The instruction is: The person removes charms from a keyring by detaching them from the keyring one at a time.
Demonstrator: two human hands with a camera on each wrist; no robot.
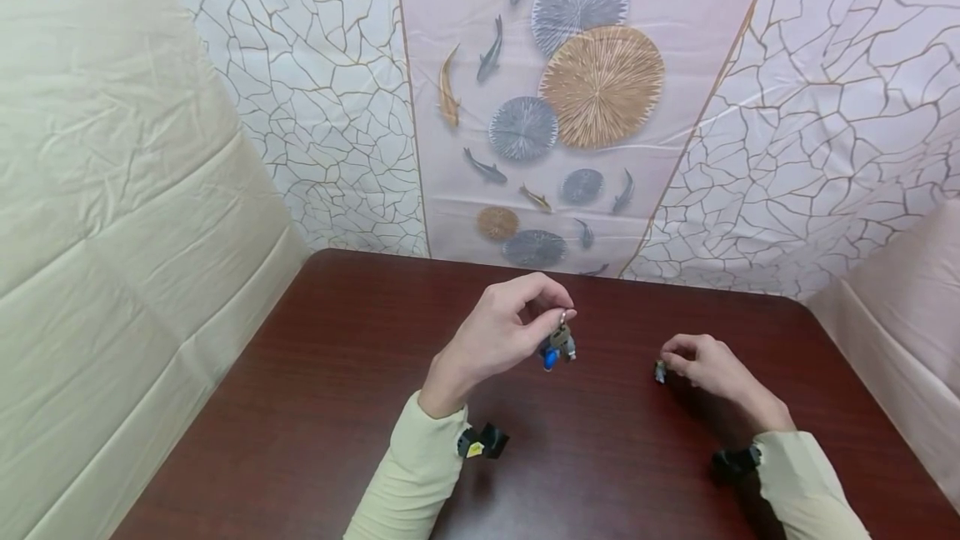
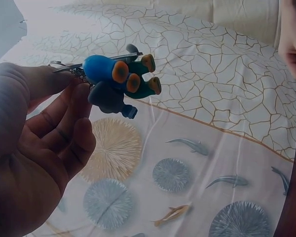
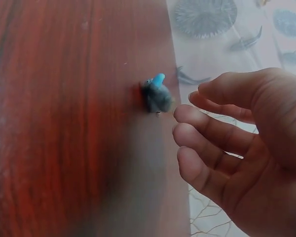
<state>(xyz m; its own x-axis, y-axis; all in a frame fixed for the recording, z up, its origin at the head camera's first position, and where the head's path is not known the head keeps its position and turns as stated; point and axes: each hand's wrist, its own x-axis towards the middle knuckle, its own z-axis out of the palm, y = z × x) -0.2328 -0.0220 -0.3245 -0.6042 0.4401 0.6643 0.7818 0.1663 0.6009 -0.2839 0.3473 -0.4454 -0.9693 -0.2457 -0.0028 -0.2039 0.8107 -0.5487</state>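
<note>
My left hand (image 1: 504, 333) is raised over the table, pinching a keyring from which a brass-coloured key (image 1: 560, 337) and small figure charms hang. In the left wrist view the keyring's blue charm (image 2: 98, 68) has orange round ends, beside dark grey and green parts. At the right, my right hand (image 1: 708, 369) is low over the table with fingers loosely bent. A small dark figurine (image 3: 158, 96) with a bright blue beak-like part stands just beyond its fingertips, and a narrow gap shows between them in the right wrist view.
The dark red-brown table (image 1: 330, 407) has rounded far corners. Behind it hangs a cloth backdrop (image 1: 525, 215) printed with fish and round discs, and cream cloth (image 1: 112, 257) covers the left side. Dark wrist cameras (image 1: 483, 442) sit at both cuffs.
</note>
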